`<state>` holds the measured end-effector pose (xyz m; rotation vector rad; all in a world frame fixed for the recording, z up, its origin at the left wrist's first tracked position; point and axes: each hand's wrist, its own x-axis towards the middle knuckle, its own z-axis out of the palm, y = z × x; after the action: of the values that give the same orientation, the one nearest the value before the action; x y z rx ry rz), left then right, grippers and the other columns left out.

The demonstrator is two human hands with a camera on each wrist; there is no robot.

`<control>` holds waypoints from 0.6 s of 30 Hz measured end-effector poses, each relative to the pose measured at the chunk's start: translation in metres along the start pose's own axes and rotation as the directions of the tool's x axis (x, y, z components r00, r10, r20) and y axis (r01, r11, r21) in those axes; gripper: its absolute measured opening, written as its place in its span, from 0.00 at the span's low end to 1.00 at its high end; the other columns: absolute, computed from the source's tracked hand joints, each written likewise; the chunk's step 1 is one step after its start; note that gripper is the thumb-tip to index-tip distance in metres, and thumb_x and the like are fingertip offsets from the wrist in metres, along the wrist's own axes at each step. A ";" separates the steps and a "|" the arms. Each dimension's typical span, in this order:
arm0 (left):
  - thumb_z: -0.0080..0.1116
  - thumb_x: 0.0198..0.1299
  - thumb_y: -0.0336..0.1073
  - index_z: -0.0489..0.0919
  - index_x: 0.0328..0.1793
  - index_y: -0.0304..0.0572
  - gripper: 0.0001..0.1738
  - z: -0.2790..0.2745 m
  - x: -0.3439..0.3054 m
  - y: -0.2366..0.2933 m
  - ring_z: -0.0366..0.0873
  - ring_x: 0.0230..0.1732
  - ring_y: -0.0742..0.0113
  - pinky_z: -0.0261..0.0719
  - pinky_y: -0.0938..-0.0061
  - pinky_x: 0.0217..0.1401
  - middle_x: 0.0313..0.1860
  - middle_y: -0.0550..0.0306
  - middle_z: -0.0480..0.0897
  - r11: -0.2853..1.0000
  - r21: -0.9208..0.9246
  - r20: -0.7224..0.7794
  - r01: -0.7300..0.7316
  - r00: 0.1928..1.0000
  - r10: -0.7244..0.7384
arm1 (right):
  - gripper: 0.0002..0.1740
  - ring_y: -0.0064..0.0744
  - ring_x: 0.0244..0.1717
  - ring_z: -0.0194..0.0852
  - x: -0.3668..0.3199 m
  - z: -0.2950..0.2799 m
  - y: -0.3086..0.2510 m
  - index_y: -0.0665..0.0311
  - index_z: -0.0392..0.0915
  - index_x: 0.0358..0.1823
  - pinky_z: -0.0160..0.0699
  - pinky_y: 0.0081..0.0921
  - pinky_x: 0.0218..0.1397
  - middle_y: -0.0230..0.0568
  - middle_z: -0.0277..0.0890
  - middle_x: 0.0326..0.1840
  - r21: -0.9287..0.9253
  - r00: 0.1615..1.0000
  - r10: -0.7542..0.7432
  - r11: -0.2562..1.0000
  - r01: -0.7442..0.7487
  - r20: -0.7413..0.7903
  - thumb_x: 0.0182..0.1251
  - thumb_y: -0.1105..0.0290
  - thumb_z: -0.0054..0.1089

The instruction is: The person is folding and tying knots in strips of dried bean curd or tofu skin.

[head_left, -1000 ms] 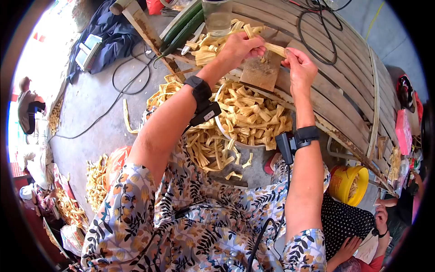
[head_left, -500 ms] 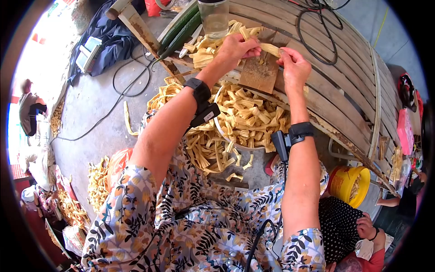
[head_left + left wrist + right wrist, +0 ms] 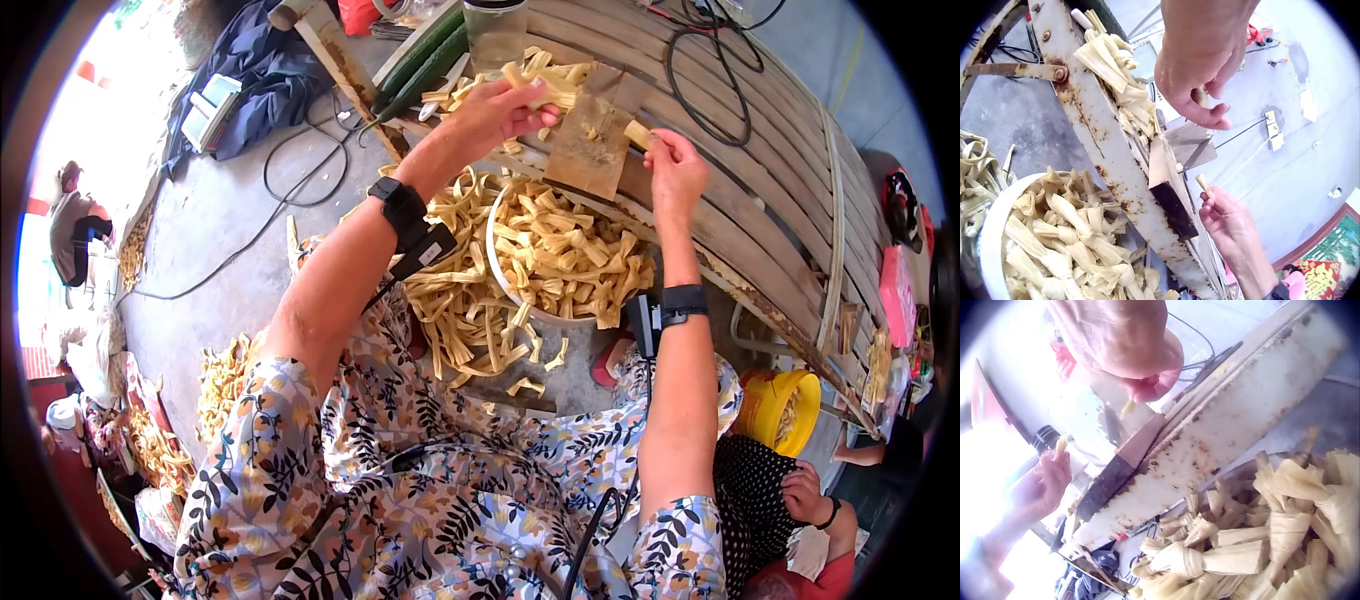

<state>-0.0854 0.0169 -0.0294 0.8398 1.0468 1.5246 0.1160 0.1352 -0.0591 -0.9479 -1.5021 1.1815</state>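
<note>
My left hand point(image 3: 500, 115) holds a pale-yellow folded strip point(image 3: 514, 75) between thumb and fingers, over the near left corner of the slatted table. To its right, my right hand point(image 3: 678, 175) pinches a short yellow piece point(image 3: 638, 134) by one end; its free end shows in the left wrist view as a small stub point(image 3: 1202, 182). A gap separates the two hands, with a small wooden board point(image 3: 580, 165) between and below them. Loose yellow strips point(image 3: 550, 78) lie beside the left hand. Below the table edge, a white-rimmed basin point(image 3: 494, 245) is heaped with knotted yellow pieces point(image 3: 570, 250).
A glass jar point(image 3: 496, 40) and two cucumbers point(image 3: 425, 65) stand or lie at the table's left end. Black cables point(image 3: 690, 90) coil on the slats point(image 3: 770, 200). Long strips point(image 3: 455, 310) hang left of the basin. A yellow bucket point(image 3: 765, 410) stands at right, near another person's arm.
My hands have moved apart, left hand to the left and right hand to the right. The strip that spanned them is now in separate pieces, one in each hand.
</note>
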 end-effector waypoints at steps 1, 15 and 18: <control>0.48 0.62 0.40 0.72 0.46 0.28 0.18 0.002 -0.006 0.003 0.75 0.38 0.71 0.75 0.81 0.45 0.38 0.52 0.77 0.999 -0.034 0.068 0.018 0.998 -0.015 | 0.08 0.17 0.21 0.69 -0.001 -0.001 -0.003 0.70 0.77 0.37 0.68 0.14 0.23 0.33 0.74 0.23 0.065 1.000 0.014 0.998 -0.015 0.014 0.57 0.78 0.52; 0.42 0.64 0.32 0.68 0.54 0.28 0.16 -0.001 -0.034 -0.009 0.76 0.46 0.68 0.72 0.78 0.55 0.45 0.50 0.76 0.990 0.094 0.188 0.109 0.974 -0.125 | 0.10 0.22 0.29 0.76 -0.010 -0.008 -0.016 0.72 0.75 0.41 0.74 0.13 0.29 0.40 0.77 0.33 0.171 0.985 0.129 0.974 -0.148 0.117 0.58 0.78 0.53; 0.42 0.64 0.32 0.68 0.54 0.27 0.16 -0.003 -0.034 -0.011 0.77 0.43 0.69 0.73 0.78 0.53 0.42 0.48 0.77 0.977 0.161 0.175 0.141 0.970 -0.169 | 0.11 0.24 0.30 0.77 -0.020 -0.005 -0.022 0.73 0.74 0.43 0.75 0.14 0.29 0.41 0.77 0.34 0.199 0.960 0.184 0.954 -0.226 0.209 0.59 0.79 0.52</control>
<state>-0.0779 -0.0165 -0.0404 0.9613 1.0690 1.2224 0.1251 0.1127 -0.0420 -0.8756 -1.4050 1.5938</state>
